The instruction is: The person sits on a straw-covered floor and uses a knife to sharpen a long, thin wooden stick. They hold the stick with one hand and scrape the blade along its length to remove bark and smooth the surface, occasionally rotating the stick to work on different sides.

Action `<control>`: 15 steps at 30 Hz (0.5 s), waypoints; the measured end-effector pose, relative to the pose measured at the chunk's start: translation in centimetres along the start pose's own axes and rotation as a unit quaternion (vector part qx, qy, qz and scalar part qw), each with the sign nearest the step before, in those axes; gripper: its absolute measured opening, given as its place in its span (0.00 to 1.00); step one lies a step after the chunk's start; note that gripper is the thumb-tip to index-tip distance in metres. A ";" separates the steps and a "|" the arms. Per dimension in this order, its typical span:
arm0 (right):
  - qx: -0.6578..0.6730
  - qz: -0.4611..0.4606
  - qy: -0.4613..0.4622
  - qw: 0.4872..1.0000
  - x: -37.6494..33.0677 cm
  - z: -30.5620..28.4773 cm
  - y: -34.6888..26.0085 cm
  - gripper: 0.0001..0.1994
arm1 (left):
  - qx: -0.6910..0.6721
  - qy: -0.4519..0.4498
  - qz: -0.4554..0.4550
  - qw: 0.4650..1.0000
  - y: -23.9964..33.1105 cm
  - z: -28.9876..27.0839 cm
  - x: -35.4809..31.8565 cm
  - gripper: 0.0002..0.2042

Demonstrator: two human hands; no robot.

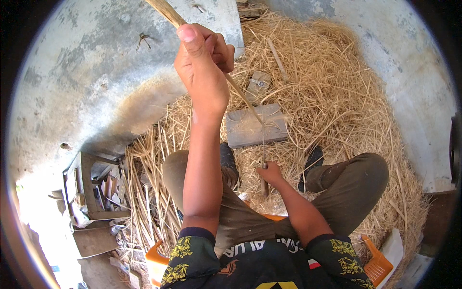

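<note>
My left hand (204, 67) is raised at the upper middle, its fingers wrapped round a long pale cane (243, 98) that looks like split rattan or bamboo. The cane slants down from the upper left, and its lower end meets the block by the knife. Low in the centre, my right hand (273, 172) grips a knife (263, 148) near the wooden handle. Its thin blade is seen nearly edge-on, pointing away from me over the grey block (240, 129). Whether the blade touches the cane, I cannot tell.
Dry shavings (332, 86) cover the floor around the block. A smaller block (259, 83) lies behind it. Pale cane strips (149, 188) are heaped at the left, beside a wooden frame (89, 185). Worn walls (110, 62) curve round. An orange chair (378, 262) is under me.
</note>
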State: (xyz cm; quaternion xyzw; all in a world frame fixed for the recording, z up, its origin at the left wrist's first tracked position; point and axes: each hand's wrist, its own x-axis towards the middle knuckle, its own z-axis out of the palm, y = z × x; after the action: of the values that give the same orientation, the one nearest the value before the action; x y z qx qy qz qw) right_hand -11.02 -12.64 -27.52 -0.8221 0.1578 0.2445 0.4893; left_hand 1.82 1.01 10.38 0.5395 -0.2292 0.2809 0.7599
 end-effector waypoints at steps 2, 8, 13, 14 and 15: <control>-0.031 -0.002 0.026 0.999 -0.9 -0.2 -0.8 0.18 | 0.000 0.006 0.000 1.000 0.0 0.2 0.1 0.32; 0.105 0.127 0.013 0.986 1.7 0.1 3.7 0.19 | -0.001 -0.007 0.002 1.000 0.0 0.3 0.0 0.31; -0.037 0.112 0.134 0.984 1.2 -0.4 2.7 0.15 | -0.013 0.029 0.046 0.998 -0.1 0.3 -0.4 0.27; -0.036 0.100 0.140 0.984 1.3 -0.2 3.0 0.16 | -0.025 0.033 0.063 0.997 -0.1 0.3 -0.5 0.26; -0.035 0.087 0.147 0.985 1.3 0.1 3.3 0.16 | -0.024 0.027 0.065 0.997 0.0 0.3 -0.6 0.26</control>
State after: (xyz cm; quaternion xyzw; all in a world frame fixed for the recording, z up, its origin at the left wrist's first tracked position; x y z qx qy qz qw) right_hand -11.63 -14.17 -30.67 -0.8489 0.2905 0.1682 0.4083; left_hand 1.33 0.58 10.09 0.4970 -0.2496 0.3387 0.7589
